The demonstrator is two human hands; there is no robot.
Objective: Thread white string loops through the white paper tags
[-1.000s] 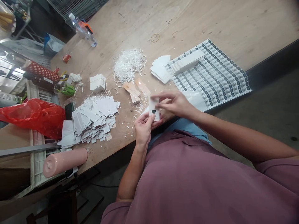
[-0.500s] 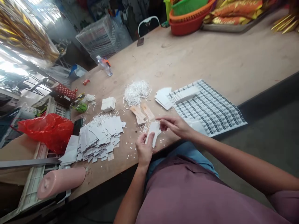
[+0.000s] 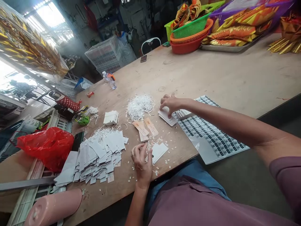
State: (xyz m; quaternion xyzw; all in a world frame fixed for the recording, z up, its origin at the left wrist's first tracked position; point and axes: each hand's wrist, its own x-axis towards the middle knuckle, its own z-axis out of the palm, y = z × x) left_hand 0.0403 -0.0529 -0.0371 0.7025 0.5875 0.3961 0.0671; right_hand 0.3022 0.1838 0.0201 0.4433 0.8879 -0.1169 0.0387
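Observation:
My left hand rests at the table's near edge, thumb and curled fingers apart. Just right of its thumb lie a few white cards, partly overlapping, among scattered small white bits. Farther out, my right hand reaches down over a small fanned stack of white cards. Its thumb and fingers are spread across the top of that stack. Orange-printed slips lie between the hands and a heap of thin white strings.
To the left sits a large pile of white cards, with a red plastic bag and a pink bottle beyond. A printed label sheet lies under my right forearm. Stacked baskets stand at the back.
My left hand has let go of the white card, and white cards now lie beside it on the table. My right hand has moved away and forward to the fanned stack. The view has tilted up.

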